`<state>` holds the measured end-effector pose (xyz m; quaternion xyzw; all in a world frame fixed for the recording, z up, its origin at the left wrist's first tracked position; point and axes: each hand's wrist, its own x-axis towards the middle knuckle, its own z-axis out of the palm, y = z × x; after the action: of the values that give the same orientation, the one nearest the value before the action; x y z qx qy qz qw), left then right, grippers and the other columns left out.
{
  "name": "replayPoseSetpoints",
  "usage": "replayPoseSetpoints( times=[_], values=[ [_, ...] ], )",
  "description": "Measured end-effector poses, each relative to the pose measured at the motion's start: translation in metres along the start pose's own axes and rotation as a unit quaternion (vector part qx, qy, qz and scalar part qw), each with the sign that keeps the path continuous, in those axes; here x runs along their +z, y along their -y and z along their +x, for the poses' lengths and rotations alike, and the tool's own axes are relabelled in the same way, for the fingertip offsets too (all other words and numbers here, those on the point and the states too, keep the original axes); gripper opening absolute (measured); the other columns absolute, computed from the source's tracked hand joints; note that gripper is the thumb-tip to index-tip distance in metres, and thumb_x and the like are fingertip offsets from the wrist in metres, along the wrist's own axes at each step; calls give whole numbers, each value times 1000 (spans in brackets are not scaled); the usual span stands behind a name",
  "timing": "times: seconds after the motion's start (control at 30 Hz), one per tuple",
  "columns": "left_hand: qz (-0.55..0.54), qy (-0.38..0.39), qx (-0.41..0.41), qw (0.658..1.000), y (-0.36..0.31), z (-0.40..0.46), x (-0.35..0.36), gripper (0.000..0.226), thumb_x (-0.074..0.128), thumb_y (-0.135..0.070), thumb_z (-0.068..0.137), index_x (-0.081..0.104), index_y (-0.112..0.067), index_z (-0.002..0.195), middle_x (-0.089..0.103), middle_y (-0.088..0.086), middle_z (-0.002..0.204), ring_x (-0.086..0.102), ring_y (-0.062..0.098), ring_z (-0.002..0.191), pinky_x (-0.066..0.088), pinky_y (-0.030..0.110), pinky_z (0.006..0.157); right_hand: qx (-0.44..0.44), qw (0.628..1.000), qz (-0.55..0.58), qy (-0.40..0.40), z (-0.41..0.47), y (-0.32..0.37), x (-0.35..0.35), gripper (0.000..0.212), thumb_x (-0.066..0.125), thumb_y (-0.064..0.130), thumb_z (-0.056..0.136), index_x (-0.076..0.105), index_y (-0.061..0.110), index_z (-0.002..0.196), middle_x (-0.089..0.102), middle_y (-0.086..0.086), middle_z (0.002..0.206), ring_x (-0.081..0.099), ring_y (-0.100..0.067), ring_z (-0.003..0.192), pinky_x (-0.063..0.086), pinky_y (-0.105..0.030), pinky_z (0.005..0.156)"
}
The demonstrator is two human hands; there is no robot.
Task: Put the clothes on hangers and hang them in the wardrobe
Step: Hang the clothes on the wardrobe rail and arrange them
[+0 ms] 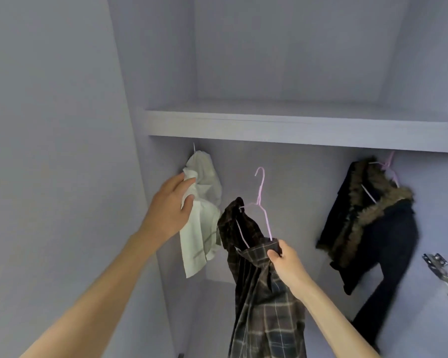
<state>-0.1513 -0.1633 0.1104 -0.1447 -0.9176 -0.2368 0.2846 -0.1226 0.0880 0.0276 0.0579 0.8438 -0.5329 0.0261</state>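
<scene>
A dark plaid shirt [264, 306] hangs on a pink wire hanger [260, 200] that I hold up inside the wardrobe. My right hand [286, 262] pinches the shirt's shoulder together with the hanger's right arm; the hook is free in the air below the shelf. My left hand [171, 210] grips a white garment [204, 215] that hangs at the far left under the shelf. Its hanger is mostly hidden; only a thin hook tip shows above it. The rail itself is hidden behind the shelf edge.
A pale shelf [295, 127] spans the wardrobe above the clothes. At the right hangs a black jacket with a brown fur collar [367, 228] on another pink hanger. A metal door hinge [442, 277] sits on the right wall. The left side panel [62, 177] is close.
</scene>
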Motion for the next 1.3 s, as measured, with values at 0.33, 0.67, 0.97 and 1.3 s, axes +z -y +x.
replayPoseSetpoints(
  times=[0.33, 0.67, 0.97, 1.3],
  values=[
    [141, -67, 44, 987, 38, 129, 6, 51, 33, -33, 95, 34, -17, 143, 24, 22, 148, 19, 43, 136, 23, 57, 109, -117, 993, -5, -20, 123, 46, 44, 22, 43, 8, 96, 50, 10, 117, 56, -3, 105, 55, -19, 102, 41, -22, 85],
    [212, -132, 133, 959, 71, 163, -2, 46, 35, -25, 96, 28, -17, 142, 38, 15, 140, 27, 34, 134, 18, 51, 112, -176, 983, -10, -46, 208, 90, 83, 26, 42, 7, 96, 49, 2, 121, 53, -13, 116, 51, -23, 106, 33, -18, 84],
    [156, -167, 127, 965, 68, 161, 2, 44, 37, -25, 96, 36, -17, 140, 41, 10, 138, 26, 28, 134, 15, 47, 114, -142, 986, -52, -64, 237, 109, 115, 29, 42, 7, 96, 47, 3, 125, 52, -16, 122, 52, -26, 111, 39, -24, 87],
    [130, -156, 104, 974, 61, 161, 4, 44, 37, -28, 95, 32, -20, 139, 38, 9, 139, 23, 28, 136, 12, 48, 115, -162, 974, -158, -8, 226, 127, 160, 36, 39, 13, 98, 35, 3, 132, 44, -16, 129, 52, -31, 112, 43, -35, 88]
  ],
)
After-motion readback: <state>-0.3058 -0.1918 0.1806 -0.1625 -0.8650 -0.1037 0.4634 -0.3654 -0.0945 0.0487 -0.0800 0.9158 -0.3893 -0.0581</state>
